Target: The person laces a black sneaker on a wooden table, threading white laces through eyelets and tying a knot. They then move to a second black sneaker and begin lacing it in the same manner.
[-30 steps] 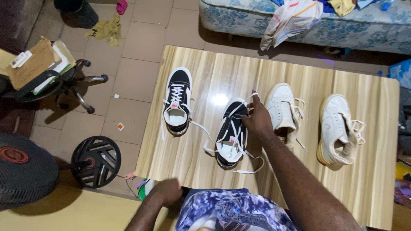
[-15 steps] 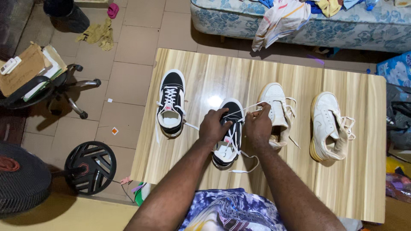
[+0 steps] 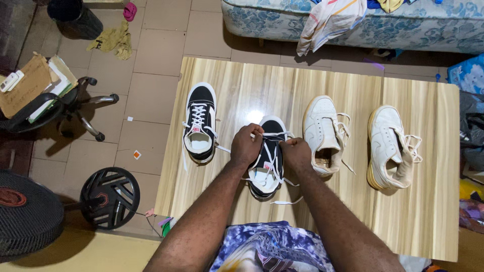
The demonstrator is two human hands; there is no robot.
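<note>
While toe points away | black sneaker (image 3: 268, 156) lengthwise | left hand (image 3: 245, 147), right hand (image 3: 295, 154) pinch white laces (image 3: 275, 134)

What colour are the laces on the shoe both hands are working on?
White, on the black sneaker with white toe cap; clearest in the head view.

Second black sneaker (image 3: 199, 122), two white sneakers (image 3: 322, 135) (image 3: 389, 147), office chair (image 3: 55, 103), weight plate (image 3: 110, 197), patterned sofa (image 3: 353, 25)
</note>
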